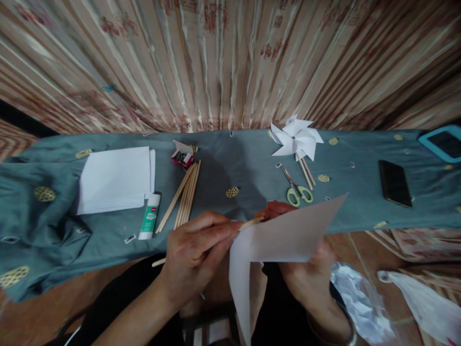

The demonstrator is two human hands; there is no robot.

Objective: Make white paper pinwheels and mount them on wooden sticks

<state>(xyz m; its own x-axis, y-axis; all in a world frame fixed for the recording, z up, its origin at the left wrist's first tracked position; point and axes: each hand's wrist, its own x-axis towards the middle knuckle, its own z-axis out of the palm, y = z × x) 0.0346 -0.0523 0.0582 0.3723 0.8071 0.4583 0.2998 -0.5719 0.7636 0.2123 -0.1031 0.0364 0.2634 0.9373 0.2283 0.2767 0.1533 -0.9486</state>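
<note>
My left hand [201,247] is closed around a thin wooden stick [252,222], whose tip pokes out past my fingers toward the right. The stick's other end shows below my wrist side. My right hand [306,278] grips a bent sheet of white paper [288,235], and the sheet hides most of its fingers. The paper's upper flap points right while a lower strip hangs down over my lap. Stick tip and paper meet near my left fingertips; whether they are joined I cannot tell.
On the cloth-covered table [248,158] lie white sheets [115,178], a glue stick [149,216], several wooden sticks [187,197], a small red box [183,154], green-handled scissors [298,192], paper pinwheels [297,137] and a phone [395,182]. A plastic bag [360,298] lies at lower right.
</note>
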